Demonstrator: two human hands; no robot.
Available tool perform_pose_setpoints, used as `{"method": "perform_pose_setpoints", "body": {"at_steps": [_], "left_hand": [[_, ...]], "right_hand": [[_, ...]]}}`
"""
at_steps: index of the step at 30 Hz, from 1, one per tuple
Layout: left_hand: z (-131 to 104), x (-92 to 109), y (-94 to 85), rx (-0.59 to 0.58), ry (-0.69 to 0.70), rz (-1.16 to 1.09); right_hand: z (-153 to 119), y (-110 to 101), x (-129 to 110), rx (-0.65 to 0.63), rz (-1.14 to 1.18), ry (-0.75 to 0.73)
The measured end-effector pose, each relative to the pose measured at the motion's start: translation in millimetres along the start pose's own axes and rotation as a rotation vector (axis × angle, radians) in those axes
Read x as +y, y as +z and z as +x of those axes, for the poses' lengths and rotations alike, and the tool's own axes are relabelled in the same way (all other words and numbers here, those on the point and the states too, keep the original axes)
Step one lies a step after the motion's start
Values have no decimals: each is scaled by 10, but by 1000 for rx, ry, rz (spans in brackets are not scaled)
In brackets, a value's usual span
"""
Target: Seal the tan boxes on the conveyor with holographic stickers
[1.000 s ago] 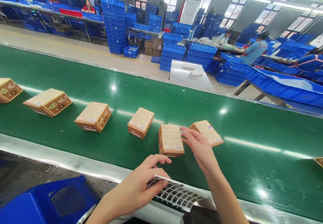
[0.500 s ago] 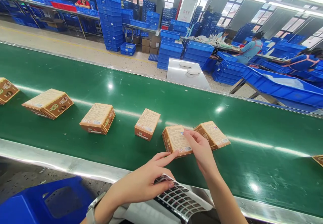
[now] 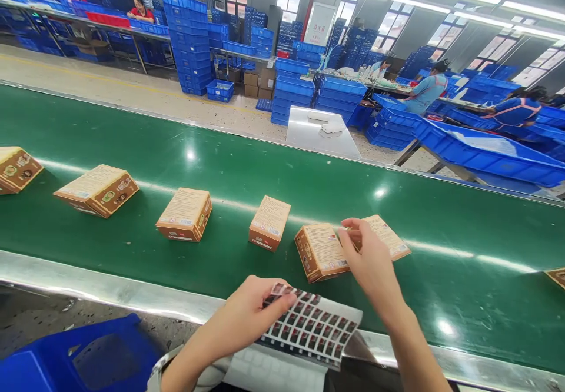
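My left hand [image 3: 260, 306] grips a sheet of stickers [image 3: 315, 327], thumb on top, near the front edge of the belt. The sheet carries rows of small dark and red rectangles on a pale backing. My right hand [image 3: 368, 251] is over the right side of a brown and cream box [image 3: 324, 248], thumb and fingers apart and nothing visible between them. A small coloured sticker [image 3: 332, 238] shows near that box's upper right corner. Behind my right hand lies another box [image 3: 388, 233], partly hidden by it.
Several similar boxes, such as one box [image 3: 270, 221] and another [image 3: 185, 212], are spread leftward along the green conveyor belt [image 3: 247, 162]. A metal rim [image 3: 110, 280] edges it. A blue plastic object [image 3: 88, 356] stands lower left. Beyond are stacked blue crates [image 3: 188, 45] and people at tables.
My right hand has lifted off the box's printed top and its fingers have spread. My left hand has drawn back from the box, with the sticker sheet tilted up. The boxes have shifted right in view.
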State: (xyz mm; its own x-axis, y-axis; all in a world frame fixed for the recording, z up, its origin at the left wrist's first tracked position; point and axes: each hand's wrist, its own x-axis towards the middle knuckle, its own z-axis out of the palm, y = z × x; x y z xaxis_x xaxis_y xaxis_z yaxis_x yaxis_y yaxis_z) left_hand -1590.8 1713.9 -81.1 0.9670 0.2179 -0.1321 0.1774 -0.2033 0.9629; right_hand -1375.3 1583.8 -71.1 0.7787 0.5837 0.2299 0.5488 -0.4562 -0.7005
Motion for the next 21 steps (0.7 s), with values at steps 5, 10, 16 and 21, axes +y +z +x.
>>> {"method": "perform_pose_setpoints", "body": {"at_steps": [5,10,16,21], "left_hand": [[-148,-79,-68,113,-79,-76],[-197,-78,-76,160,-63,-113],[-177,-114,-126,217,-71,-213],[-227,-133,-234,158,-105,-188]], "right_hand": [[-369,-94,-328,-229,-37,-566],[-558,48,-459,-201,-104,-782],[-533,161,-406,-266,153,-515],[-122,504,-207,-128,458,61]]}}
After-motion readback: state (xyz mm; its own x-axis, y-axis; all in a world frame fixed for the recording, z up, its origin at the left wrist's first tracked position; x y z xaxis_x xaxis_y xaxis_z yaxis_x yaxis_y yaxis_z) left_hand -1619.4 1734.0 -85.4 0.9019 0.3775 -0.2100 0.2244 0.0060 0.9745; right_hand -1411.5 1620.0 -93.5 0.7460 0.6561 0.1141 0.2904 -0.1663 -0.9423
